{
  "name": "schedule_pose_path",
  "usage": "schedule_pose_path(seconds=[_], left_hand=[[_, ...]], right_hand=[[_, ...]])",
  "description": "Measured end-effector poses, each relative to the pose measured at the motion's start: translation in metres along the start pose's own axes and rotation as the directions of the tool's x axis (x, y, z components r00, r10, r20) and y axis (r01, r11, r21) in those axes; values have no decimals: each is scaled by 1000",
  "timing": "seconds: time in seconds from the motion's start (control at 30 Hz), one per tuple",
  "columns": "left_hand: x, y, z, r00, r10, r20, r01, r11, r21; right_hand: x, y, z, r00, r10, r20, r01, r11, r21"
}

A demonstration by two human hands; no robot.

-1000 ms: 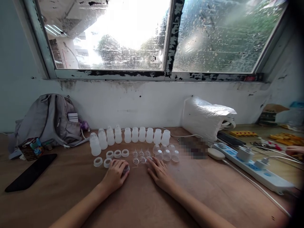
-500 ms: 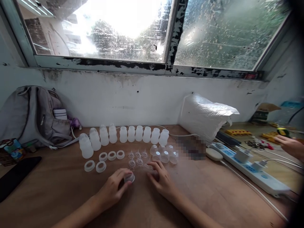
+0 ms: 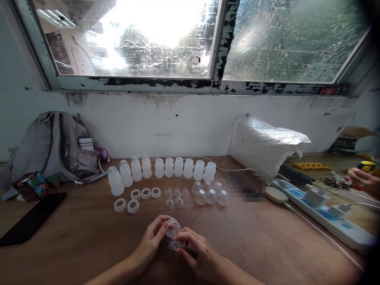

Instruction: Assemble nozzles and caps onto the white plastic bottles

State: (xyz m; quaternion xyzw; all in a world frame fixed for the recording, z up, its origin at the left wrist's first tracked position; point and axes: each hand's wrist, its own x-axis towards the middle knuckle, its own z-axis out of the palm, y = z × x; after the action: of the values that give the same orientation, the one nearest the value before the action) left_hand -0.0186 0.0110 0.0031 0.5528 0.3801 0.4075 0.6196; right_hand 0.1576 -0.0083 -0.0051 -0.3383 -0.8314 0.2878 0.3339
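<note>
My left hand is closed on a translucent ring collar, tilted so its opening shows. My right hand pinches a clear bottle nipple just below the collar; whether the two touch I cannot tell. Several more nipples lie in two short rows beyond my hands. To their left are several loose collars, and to their right several clear domed caps. Small frosted bottles stand in a line behind; the ones at the left end, such as one bottle, carry clear tops.
A grey backpack, a small carton and a black phone-like slab are at the left. On the right are a white padded bag, a power strip with cables, and another person's hand.
My left hand has raised and tilted the collar. My right hand has drawn a nipple from the rows back toward me, beside the collar. The view has shifted slightly.
</note>
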Motion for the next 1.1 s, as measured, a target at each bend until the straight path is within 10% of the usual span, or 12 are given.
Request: schedule_pose_path(seconds=[0.37,0.63,1.1], left_hand=[[-9,2,4,986,28,162,-49,991,128],[-12,0,0,889,163,429,-342,859,382],[6,-33,0,912,153,380,-304,875,377]], right_hand=[[-3,15,7,973,161,-167,-158,987,28],[0,14,4,976,160,-144,-173,982,-79],[-1,40,9,980,135,-148,-165,961,-220]])
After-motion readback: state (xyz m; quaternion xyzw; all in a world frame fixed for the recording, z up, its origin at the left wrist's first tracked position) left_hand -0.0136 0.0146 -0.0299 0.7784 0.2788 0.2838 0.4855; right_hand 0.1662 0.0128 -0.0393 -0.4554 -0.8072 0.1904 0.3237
